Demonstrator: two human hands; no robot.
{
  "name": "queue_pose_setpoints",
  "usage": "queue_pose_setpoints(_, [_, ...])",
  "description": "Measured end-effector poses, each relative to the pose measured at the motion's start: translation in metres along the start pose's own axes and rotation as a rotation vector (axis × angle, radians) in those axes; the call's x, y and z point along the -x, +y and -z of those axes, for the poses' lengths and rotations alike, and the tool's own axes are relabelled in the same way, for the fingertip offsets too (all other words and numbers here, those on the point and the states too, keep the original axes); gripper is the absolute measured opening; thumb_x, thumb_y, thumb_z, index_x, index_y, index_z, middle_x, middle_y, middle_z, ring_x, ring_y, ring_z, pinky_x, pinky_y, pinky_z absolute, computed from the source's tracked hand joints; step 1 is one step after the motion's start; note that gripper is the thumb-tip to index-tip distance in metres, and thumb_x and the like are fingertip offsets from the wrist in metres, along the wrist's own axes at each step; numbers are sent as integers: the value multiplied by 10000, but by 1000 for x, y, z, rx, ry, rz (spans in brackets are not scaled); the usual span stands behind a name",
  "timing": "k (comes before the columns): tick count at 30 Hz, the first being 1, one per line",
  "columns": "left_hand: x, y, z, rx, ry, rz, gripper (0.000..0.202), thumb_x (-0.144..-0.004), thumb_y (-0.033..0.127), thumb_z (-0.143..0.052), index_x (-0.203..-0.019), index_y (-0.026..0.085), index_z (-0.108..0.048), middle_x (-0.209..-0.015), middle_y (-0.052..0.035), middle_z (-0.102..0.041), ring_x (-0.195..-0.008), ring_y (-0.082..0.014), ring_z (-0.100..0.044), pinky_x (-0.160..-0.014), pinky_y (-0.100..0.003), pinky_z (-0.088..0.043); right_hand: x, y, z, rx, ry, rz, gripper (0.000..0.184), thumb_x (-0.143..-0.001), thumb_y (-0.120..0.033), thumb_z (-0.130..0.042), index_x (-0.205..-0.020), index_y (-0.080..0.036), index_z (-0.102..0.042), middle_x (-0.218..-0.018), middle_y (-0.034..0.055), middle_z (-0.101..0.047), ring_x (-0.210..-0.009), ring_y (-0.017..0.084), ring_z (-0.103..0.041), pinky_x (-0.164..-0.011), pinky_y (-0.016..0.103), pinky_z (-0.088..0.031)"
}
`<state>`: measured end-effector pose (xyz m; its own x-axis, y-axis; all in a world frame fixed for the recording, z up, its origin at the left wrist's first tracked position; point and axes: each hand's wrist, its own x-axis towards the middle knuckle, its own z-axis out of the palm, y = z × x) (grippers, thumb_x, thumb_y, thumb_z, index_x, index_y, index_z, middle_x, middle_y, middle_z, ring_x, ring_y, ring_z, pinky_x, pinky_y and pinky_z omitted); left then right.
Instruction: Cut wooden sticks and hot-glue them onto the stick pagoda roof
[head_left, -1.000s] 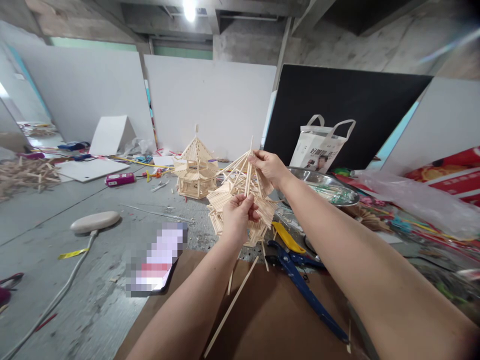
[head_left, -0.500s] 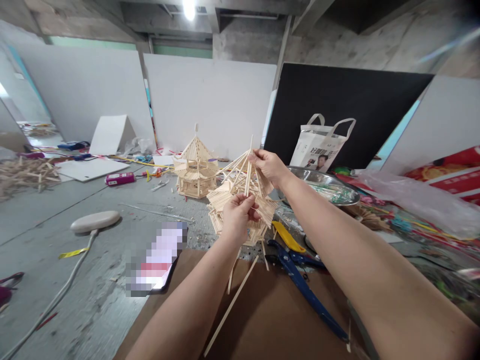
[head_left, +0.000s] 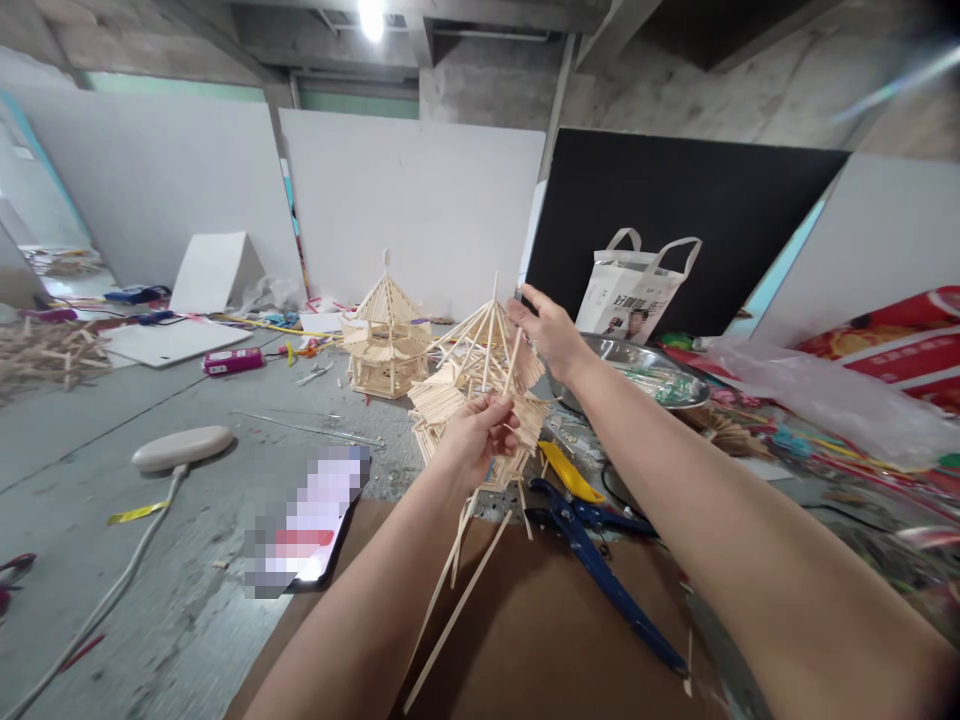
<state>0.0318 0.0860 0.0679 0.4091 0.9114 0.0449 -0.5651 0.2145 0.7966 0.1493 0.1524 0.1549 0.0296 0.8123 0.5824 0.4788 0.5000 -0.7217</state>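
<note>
A small pavilion model of thin wooden sticks [head_left: 439, 400] stands in front of me, its pointed roof frame partly bare. My left hand [head_left: 480, 435] is at its near side, fingers pinched on a thin wooden stick [head_left: 513, 365] that slants up along the roof frame. My right hand [head_left: 553, 335] is just right of the roof peak with its fingers apart; its fingertips are close to the frame, and I cannot tell whether they touch. Behind to the left stands a second stick pavilion [head_left: 386, 335] with a filled-in roof and a finial.
Blue-handled cutters [head_left: 611, 580] and a yellow utility knife [head_left: 570, 472] lie right of the brown board [head_left: 517, 640]. A phone [head_left: 319, 520] lies left. A metal tray [head_left: 660, 375] holds sticks, with a white bag [head_left: 634, 290] behind. Loose sticks [head_left: 461, 610] lie in front.
My right hand has let go near the roof peak and spread its fingers. The stick in my left hand now leans to the right. The view has shifted slightly.
</note>
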Motion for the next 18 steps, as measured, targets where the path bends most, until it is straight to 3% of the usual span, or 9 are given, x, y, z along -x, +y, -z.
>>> queue_pose_setpoints(2, [4,-2,-1,-83,-120,20,248,-638,343,-636,-663,142,-493,-550,30,-529,-380,-43,-471,-372,-164,-357,15,-4,15,47,108,22,548,-708,-490,-514,-1117,-127,-499,-1203,128,-478,-1097,205,-441,-906,368,-349])
queue_pose_setpoints(5, [12,-2,-8,-251,-225,-10,249,-655,359,-613,-664,135,-506,-556,24,-536,-372,-41,-454,-367,-171,-349,54,-12,40,0,211,50,439,-759,-508,-434,-1012,-172,-561,-948,70,-589,-894,162,-536,-790,316,-413])
queue_pose_setpoints(8, [17,-1,-18,-460,-287,-14,254,-666,368,-593,-665,125,-518,-558,17,-539,-376,-42,-448,-374,-176,-339,96,-20,61,-85,265,90,483,-829,-519,-234,-901,-208,-597,-727,16,-535,-662,109,-518,-575,246,-409])
queue_pose_setpoints(10, [19,0,-25,-603,-335,-4,255,-677,370,-573,-666,119,-529,-561,15,-536,-392,-39,-440,-393,-176,-342,116,-23,69,-37,219,57,465,-826,-512,-268,-771,-198,-607,-559,-20,-438,-506,84,-435,-477,222,-344])
queue_pose_setpoints(13, [25,3,-37,-846,-400,-53,224,-685,346,-560,-679,122,-552,-552,20,-519,-450,-46,-436,-435,-175,-342,134,-24,74,135,157,-28,379,-787,-480,-410,-619,-176,-563,-449,-50,-352,-426,67,-348,-436,212,-279])
queue_pose_setpoints(16, [35,1,-48,-1048,-387,-180,173,-682,305,-561,-702,134,-548,-575,19,-520,-509,-61,-445,-468,-178,-340,144,-24,68,223,182,-36,361,-783,-464,-427,-607,-167,-533,-454,-53,-385,-425,63,-351,-441,203,-276])
queue_pose_setpoints(18, [45,-5,-53,-1057,-360,-197,171,-693,306,-550,-733,142,-524,-581,22,-521,-513,-66,-452,-472,-181,-346,151,-25,60,237,188,-30,349,-793,-453,-415,-623,-168,-525,-450,-58,-382,-411,59,-346,-435,197,-273])
